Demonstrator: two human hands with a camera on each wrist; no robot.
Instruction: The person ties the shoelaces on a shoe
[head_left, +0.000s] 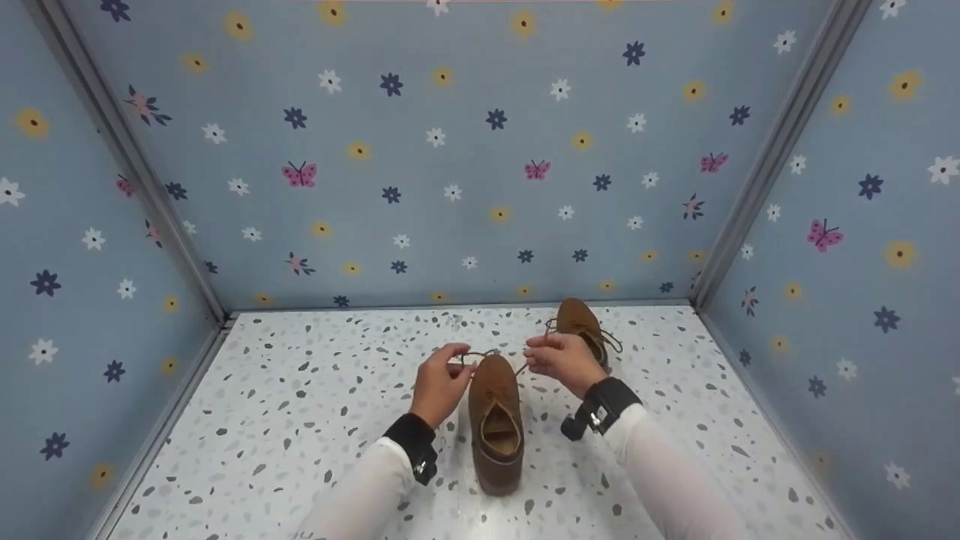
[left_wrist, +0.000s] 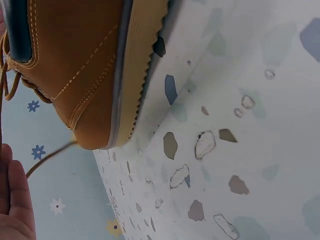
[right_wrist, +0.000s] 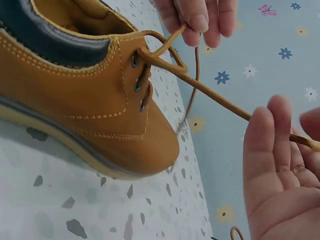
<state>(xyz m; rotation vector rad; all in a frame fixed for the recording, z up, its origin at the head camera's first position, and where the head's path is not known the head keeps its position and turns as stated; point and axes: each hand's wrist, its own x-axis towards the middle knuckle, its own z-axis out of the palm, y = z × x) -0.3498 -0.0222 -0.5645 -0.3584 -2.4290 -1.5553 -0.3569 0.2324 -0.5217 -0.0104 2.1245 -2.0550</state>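
A brown lace-up shoe (head_left: 498, 480) stands upright on the speckled surface, toe pointing away from me. At its left, my left hand (head_left: 439, 386) pinches one shoelace near the toe; the right wrist view shows those fingers (right_wrist: 199, 22) holding it above the tongue. My right hand (head_left: 568, 365), on the other side, holds the other shoelace (right_wrist: 220, 101) between thumb and fingers, stretched taut from the top eyelet. A loop of lace lies over the eyelets where the two laces meet. In the left wrist view, the shoe's side (left_wrist: 92, 65) hides most of my left hand (left_wrist: 15, 200).
Another brown shoe (head_left: 576, 316) stands behind my right hand near the back wall, its laces loose. Blue flowered panels (head_left: 465, 165) enclose the white speckled surface (head_left: 300, 450) at the back and both sides. Each wrist wears a black strap with a camera.
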